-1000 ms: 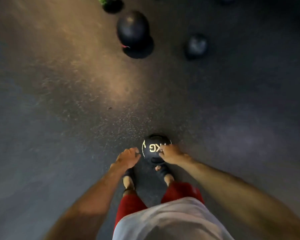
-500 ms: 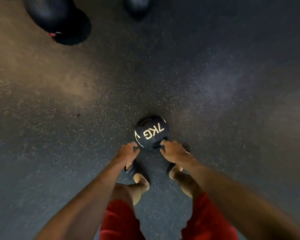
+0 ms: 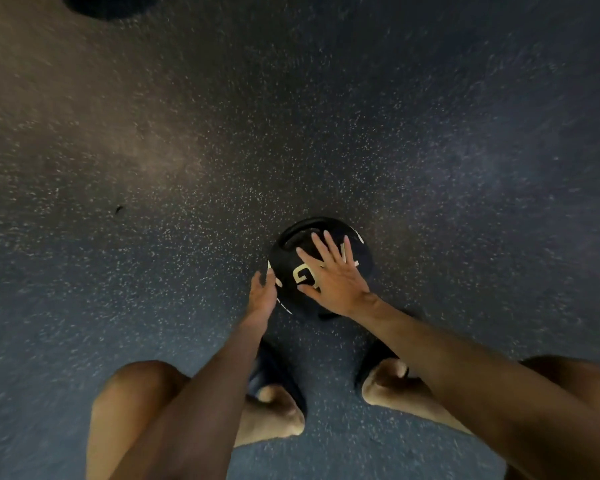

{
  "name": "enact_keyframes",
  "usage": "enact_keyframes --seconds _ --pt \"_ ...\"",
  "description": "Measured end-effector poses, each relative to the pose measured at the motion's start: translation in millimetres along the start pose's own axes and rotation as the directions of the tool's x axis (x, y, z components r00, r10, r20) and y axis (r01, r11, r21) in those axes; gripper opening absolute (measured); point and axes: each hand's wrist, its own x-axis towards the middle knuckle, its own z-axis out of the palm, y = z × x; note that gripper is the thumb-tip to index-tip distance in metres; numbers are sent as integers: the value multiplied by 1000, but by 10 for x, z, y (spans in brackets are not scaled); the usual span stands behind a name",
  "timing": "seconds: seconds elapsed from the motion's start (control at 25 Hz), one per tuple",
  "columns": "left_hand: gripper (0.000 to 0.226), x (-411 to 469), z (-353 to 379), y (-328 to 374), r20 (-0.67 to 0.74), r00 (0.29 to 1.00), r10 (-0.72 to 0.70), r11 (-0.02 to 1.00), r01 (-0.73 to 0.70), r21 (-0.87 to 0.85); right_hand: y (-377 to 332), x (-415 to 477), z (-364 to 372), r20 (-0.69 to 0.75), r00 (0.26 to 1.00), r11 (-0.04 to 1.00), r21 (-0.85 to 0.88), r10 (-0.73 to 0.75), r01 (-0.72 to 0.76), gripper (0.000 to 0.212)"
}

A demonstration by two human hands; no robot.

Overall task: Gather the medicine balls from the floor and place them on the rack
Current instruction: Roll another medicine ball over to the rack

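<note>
A black medicine ball (image 3: 293,249) with pale 7KG lettering and a recessed handle on its far side sits on the speckled floor just ahead of my feet. My right hand (image 3: 329,275) lies flat on top of it, fingers spread, covering most of the lettering. My left hand (image 3: 262,294) touches the ball's left side, fingers loosely curled against it. The ball rests on the floor. No rack is in view.
The dark edge of another ball (image 3: 97,5) shows at the top left. My bent knees and feet in dark sandals (image 3: 278,386) frame the bottom of the view. Speckled rubber floor (image 3: 326,133) stretches all around.
I have crouched lower and the view has closed in on the ball. My right hand moved from its near edge onto its top; the other balls slid out of view.
</note>
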Motion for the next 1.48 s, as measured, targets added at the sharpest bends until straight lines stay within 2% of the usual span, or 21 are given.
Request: enact_keyframes --seconds 0.12,0.2,0.28,0.36,0.44,0.56,0.64,0.68,0.76,0.84,0.88,0.92,0.96,1.0,1.04,1.08,1.16,1.24,1.28,1.36,1.48 --pt "64 374 179 -79 -31 999 -4 987 -1 -158 167 161 257 -155 986 998 6 -65 67 74" --pt "59 496 339 -20 -122 984 130 980 -146 -137 317 259 278 -248 967 996 51 -60 75 70" --pt "56 530 537 179 -206 940 272 956 -288 -52 579 380 219 -313 950 989 142 16 30 63" --pt "55 572 736 506 -204 900 385 922 -387 32 962 510 132 -280 942 932 356 182 -74 56" --pt "55 674 957 886 -113 839 532 845 -517 135 1440 563 81 -175 894 728 654 411 -207 49" --pt "57 896 1273 1363 132 631 765 580 -763 286 2002 496 226 59 732 187 950 678 -250 44" --pt "55 870 1484 1487 277 467 839 334 -846 416 2261 491 448 246 633 -166 969 734 -185 51" --pt "59 816 1547 1492 328 402 855 221 -854 471 2370 511 554 325 579 -293 944 748 -151 60" --pt "68 807 1676 1489 392 284 875 38 -848 529 2617 576 749 439 497 -453 886 749 -99 80" --pt "68 872 1795 1702 427 271 863 19 -861 508 2658 557 707 411 437 -402 908 800 -119 81" --pt "65 906 1879 1908 439 310 843 56 -863 503 2553 490 581 285 395 -261 959 874 -113 74" --pt "64 929 1979 2146 445 368 816 102 -850 517 2406 404 470 88 358 -53 993 929 -105 64" --pt "63 934 2067 2374 446 432 784 149 -828 541 2242 332 428 -130 371 180 978 920 -103 57" --pt "63 922 2147 2569 435 482 761 194 -808 556 2082 274 407 -311 428 399 908 849 -130 56" --pt "64 914 2237 2714 417 510 752 227 -796 562 1989 257 416 -415 490 550 818 767 -169 59" --pt "63 923 2307 2784 400 511 761 238 -793 561 1991 295 458 -448 535 623 756 716 -200 62" --pt "60 944 2319 2734 361 420 832 157 -805 573 2168 491 410 -401 549 594 771 734 -231 66" --pt "60 1015 2242 2611 322 302 897 67 -814 577 2368 749 242 -358 501 526 815 788 -245 71" --pt "63 1062 2193 2576 315 290 904 70 -827 558 2464 877 142 -352 482 515 816 802 -263 75" --pt "75 1134 2130 2573 327 342 881 141 -850 508 2734 1118 -96 -309 491 489 820 815 -296 77" --pt "93 1208 2148 2550 344 431 834 231 -840 491 3378 1421 -527 -155 579 380 879 800 -289 71"
